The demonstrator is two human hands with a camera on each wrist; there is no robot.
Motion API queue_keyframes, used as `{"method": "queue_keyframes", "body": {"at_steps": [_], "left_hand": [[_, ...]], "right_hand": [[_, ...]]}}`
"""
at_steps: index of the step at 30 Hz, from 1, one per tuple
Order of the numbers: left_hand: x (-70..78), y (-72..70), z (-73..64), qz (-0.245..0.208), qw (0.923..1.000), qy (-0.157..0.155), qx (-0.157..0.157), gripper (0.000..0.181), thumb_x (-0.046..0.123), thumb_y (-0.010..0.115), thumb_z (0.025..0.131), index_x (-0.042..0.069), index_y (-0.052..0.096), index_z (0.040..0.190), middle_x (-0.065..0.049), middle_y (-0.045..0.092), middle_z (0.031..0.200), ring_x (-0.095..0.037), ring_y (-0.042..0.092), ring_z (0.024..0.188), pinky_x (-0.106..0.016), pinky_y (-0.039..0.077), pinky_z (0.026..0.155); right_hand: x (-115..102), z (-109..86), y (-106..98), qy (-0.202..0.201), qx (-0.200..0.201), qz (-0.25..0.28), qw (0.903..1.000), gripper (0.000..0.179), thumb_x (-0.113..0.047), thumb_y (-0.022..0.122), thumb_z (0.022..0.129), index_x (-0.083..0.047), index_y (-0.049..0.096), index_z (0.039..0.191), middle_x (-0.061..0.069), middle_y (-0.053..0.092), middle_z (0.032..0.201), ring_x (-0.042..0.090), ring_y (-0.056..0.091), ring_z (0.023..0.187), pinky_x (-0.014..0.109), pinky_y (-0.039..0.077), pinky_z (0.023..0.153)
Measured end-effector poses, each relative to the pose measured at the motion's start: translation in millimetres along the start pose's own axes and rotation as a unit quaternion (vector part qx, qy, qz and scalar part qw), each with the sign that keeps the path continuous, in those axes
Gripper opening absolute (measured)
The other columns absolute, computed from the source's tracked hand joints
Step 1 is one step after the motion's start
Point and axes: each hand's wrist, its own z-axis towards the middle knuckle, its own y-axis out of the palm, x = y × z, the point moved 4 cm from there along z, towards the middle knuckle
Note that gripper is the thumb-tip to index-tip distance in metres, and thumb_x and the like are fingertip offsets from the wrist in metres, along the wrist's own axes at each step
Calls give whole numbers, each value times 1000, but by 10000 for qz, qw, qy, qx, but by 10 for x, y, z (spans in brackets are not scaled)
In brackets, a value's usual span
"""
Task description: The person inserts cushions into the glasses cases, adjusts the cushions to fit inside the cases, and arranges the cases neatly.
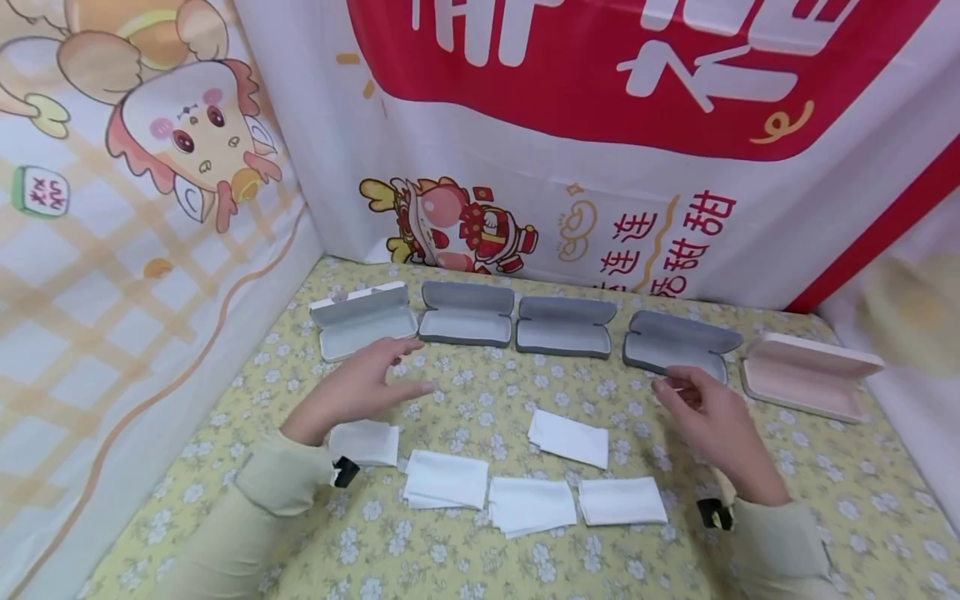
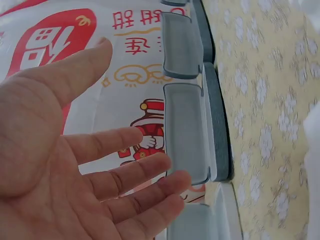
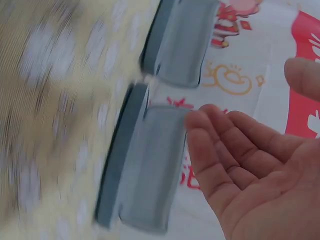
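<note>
The person wears long sleeves of plain, pale beige-green cloth, the left sleeve [image 1: 273, 479] creased and ending in a wide cuff, the right sleeve [image 1: 780, 537] alike. A small black block [image 1: 346, 472] sits at the left wrist, and a dark, angular piece [image 1: 714, 514] with a yellowish spot at the right.

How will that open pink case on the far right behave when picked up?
The pink case looks stiff, its walls holding their shape. Its raised lid may swing, since it stands open. It seems unlikely to roll: its long base rests on the tablecloth.
</note>
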Motion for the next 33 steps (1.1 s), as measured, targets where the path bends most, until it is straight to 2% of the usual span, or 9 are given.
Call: {"method": "queue_keyframes", "body": {"at_steps": [3, 6, 10, 15, 20, 24, 28, 33], "left_hand": [[-34, -13, -7, -671, 9977, -121, -36, 73, 54, 68, 93, 7, 50, 147, -15, 55, 139, -35, 58, 119, -50, 49, 98], [-67, -8, -22, -1123, 9931, -333, -53, 60, 46, 70, 95, 11, 55, 142, -11, 60, 131, -29, 61, 112, -46, 52, 94], [-110, 1, -63, -1496, 9872, -559, -7, 43, 33, 69, 98, 12, 60, 134, -7, 64, 118, -23, 62, 104, -42, 54, 88], [-174, -3, -134, -1870, 9799, -701, 37, 30, 23, 63, 100, 12, 63, 127, -6, 66, 107, -25, 62, 97, -40, 53, 81], [-209, -14, -223, -2112, 9744, -770, 22, 25, 16, 59, 100, 11, 62, 125, -8, 64, 103, -35, 60, 94, -42, 53, 74], [-213, -26, -280, -2291, 9707, -730, 21, 25, 10, 58, 98, 7, 62, 124, -12, 64, 100, -40, 61, 93, -49, 54, 78], [-223, -32, -324, -2319, 9701, -721, 41, 26, 10, 60, 98, 3, 62, 123, -15, 64, 102, -33, 62, 92, -51, 53, 82], [-238, -43, -383, -2229, 9712, -840, 3, 29, 15, 61, 100, 2, 62, 125, -14, 63, 105, -26, 61, 94, -44, 53, 82]], "right_hand": [[-69, 46, 29, 163, 83, 334, 9993, 64, -51, 52, 103, 1, 53, 140, 17, 65, 118, 30, 63, 101, 45, 54, 77], [-132, 84, 62, 184, 98, 444, 9988, 60, -49, 53, 103, 1, 57, 136, 14, 66, 113, 26, 62, 95, 40, 52, 72], [-210, 150, 136, 164, -97, 708, 9973, 59, -50, 53, 102, -1, 60, 133, 13, 66, 111, 28, 62, 93, 40, 52, 73], [-334, 236, 257, 192, -455, 1246, 9910, 54, -50, 56, 101, -5, 63, 129, 12, 66, 108, 35, 63, 94, 43, 53, 73], [-460, 299, 377, 149, -783, 1751, 9813, 47, -45, 59, 102, -5, 65, 125, 11, 67, 106, 30, 65, 95, 48, 55, 83], [-543, 357, 468, 48, -930, 1992, 9755, 45, -43, 60, 102, -3, 65, 122, 12, 66, 107, 28, 65, 95, 50, 55, 87], [-583, 407, 568, 76, -1060, 2080, 9723, 44, -40, 60, 102, -2, 65, 122, 15, 66, 114, 35, 64, 101, 52, 54, 88], [-616, 467, 700, 170, -1234, 2122, 9693, 39, -36, 60, 102, -3, 67, 121, 19, 65, 122, 37, 64, 106, 52, 54, 88]]}}
